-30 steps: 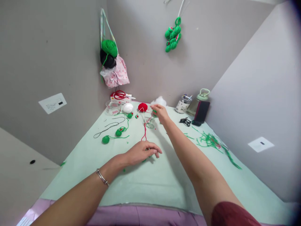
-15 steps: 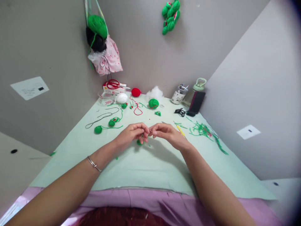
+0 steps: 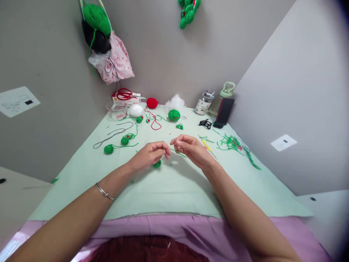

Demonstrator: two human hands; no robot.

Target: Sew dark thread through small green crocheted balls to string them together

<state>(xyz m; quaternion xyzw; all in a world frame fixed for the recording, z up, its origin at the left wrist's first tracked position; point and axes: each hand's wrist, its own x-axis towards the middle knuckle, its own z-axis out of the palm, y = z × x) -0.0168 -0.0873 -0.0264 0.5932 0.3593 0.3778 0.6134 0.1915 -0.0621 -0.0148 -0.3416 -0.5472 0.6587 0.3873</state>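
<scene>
Both of my hands are over the middle of the pale green mat (image 3: 169,189). My left hand (image 3: 151,154) has its fingertips pinched together just above a small green crochet piece (image 3: 156,164) that lies on the mat. My right hand (image 3: 191,147) is a short gap to the right, its thumb and fingers pinched on a thin green yarn strand (image 3: 182,154) that trails down to the mat. The left hand's pinch seems to be on the same strand, which is too thin to follow between the hands.
At the back are a green yarn ball (image 3: 173,115), a red yarn ball (image 3: 152,103), white stuffing (image 3: 175,102), red scissors (image 3: 124,94), a cup of tools (image 3: 203,105), a bottle (image 3: 221,100) and a phone (image 3: 225,111). Green scraps (image 3: 234,143) lie to the right, and a yellow hook (image 3: 206,145).
My right hand came back from the far yarn balls to meet the left at the mat's middle. Both hands pinched together, and now sit slightly apart. The view has tilted down.
</scene>
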